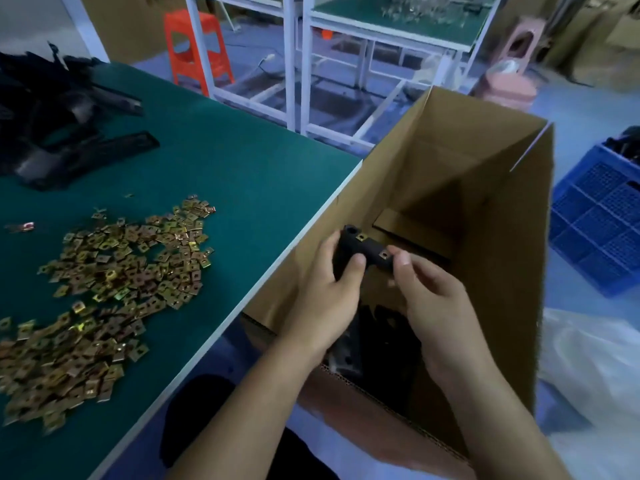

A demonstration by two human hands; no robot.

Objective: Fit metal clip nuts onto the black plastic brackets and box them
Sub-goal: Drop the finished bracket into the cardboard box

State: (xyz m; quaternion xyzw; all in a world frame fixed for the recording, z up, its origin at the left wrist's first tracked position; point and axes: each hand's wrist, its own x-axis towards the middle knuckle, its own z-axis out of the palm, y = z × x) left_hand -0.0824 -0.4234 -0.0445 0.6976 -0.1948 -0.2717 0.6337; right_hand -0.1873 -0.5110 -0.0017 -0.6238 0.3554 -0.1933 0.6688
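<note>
Black bracket (367, 249) held in the air over the open cardboard box (485, 168), inside the mouth, nearer the box wall that stands against the right edge of the surface (225, 161). Two clip nuts (361, 237) are seated on its top face, one toward the far-left end, one by the right end.

Left grip (325, 292): fingers wrapped round the bracket's left part, thumb pressed on the near face. Right grip (436, 299): thumb and fingertips pinching the right end, just beside the second nut. Both are clamped on the same bracket; neither is nearer, since each has an end.

Key relation: the bracket's long axis runs across between the two grips, far-left to near-right, roughly level. The boxed brackets (381, 334) lie directly below it, low in the box at the near end. Likely step: boxing a finished piece, so the move is mostly straight down. The far end of the box floor looks bare except for a flat cardboard piece.

Loose clip nuts (114, 282) are spread along the near-left part of the surface. The unfitted bracket pile (52, 133) sits at the far-left corner, well apart from the box. A blue crate (599, 223) is on the floor beyond the box.
</note>
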